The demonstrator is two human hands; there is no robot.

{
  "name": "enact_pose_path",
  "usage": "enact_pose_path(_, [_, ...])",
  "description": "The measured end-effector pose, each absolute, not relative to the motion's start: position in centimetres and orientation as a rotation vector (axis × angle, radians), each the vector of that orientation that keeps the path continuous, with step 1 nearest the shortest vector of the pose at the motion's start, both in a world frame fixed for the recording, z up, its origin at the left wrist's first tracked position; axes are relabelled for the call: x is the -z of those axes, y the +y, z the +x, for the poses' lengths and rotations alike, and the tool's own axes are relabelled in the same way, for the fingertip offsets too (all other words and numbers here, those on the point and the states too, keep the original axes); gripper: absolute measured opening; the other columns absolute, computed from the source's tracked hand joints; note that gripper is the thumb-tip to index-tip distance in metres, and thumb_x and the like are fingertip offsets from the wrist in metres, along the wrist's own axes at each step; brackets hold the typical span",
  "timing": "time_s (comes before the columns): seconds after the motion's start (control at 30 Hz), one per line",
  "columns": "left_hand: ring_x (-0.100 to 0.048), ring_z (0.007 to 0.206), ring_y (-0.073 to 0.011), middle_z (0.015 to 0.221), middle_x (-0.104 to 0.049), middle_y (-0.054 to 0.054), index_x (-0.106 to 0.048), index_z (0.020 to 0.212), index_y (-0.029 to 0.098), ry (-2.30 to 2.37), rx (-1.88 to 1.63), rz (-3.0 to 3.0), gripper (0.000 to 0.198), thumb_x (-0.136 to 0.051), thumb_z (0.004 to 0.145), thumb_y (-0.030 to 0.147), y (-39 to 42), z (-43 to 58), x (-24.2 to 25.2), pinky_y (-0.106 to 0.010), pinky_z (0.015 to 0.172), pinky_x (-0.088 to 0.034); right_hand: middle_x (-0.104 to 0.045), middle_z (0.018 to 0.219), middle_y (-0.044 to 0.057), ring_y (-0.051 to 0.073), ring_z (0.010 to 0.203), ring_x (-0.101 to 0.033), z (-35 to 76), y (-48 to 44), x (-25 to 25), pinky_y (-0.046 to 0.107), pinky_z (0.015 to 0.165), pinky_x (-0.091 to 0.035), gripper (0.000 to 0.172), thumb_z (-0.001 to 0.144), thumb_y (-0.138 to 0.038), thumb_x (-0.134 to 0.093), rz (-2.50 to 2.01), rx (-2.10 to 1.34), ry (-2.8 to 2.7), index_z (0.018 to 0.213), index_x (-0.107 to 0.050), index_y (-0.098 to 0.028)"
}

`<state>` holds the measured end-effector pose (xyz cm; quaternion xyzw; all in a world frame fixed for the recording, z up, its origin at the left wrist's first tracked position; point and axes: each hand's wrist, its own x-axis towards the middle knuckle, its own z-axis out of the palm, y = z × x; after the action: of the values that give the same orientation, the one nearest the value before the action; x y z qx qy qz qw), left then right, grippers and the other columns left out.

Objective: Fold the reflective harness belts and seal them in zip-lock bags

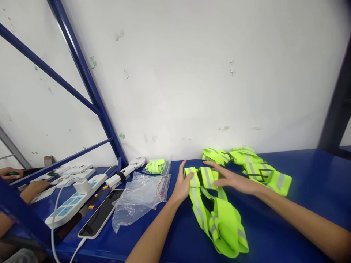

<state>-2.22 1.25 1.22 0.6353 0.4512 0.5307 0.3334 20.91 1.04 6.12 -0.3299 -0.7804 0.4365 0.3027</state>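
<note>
A neon yellow reflective vest (216, 215) with grey stripes lies on the blue table (301, 182) in front of me. My left hand (182, 184) is open, its fingers stretched against the left end of the vest's folded top strap. My right hand (233, 179) lies flat and open over the same strap from the right. More folded yellow vests (246, 162) sit behind, near the wall. Empty clear zip bags (139, 195) lie to the left of my left hand, and one bag holds a packed vest (155, 166).
A phone (100, 215) on a white cable, a white power strip (74, 201) and a small white fan (128, 170) lie at the left. Blue frame bars (87, 84) rise along the white wall. Another person's hands (33, 188) show at the far left.
</note>
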Motion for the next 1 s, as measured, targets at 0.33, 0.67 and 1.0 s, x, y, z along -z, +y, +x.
enact_pose_path(0.33, [-0.062, 0.106, -0.0279, 0.109, -0.068, -0.011, -0.061, 0.120, 0.016, 0.844, -0.935, 1.389, 0.076, -0.020, 0.088, 0.072, 1.3, -2.4, -1.5, -0.044, 0.093, -0.046, -0.071, 0.103, 0.009, 0.029, 0.096, -0.066, 18.2, 0.4, -3.4, 0.042, 0.085, -0.053, 0.031, 0.082, -0.040, -0.063, -0.853, -1.159, -1.707, 0.105, -0.066, -0.018])
enact_pose_path(0.67, [-0.041, 0.131, -0.0279, 0.146, -0.038, -0.011, -0.020, 0.149, 0.024, 0.899, -1.163, 1.903, 0.084, -0.065, 0.079, 0.031, -0.6, -2.5, -2.5, -0.043, 0.110, -0.031, -0.075, 0.083, 0.005, 0.023, 0.068, -0.071, 17.7, -0.5, -3.9, 0.036, 0.067, -0.057, 0.028, 0.084, -0.044, -0.063, -0.839, -1.702, -0.932, 0.102, -0.061, -0.022])
enact_pose_path(1.0, [-0.059, 0.094, -0.0229, 0.096, -0.065, -0.008, -0.061, 0.103, 0.012, 1.019, -1.350, 1.635, 0.050, -0.046, 0.089, 0.058, 0.6, -2.2, -1.9, -0.035, 0.085, -0.047, -0.071, 0.104, 0.010, 0.032, 0.097, -0.067, 18.3, -0.7, -3.6, 0.040, 0.079, -0.054, 0.047, 0.083, -0.052, -0.057, -0.930, -1.330, -1.599, 0.117, -0.060, -0.020])
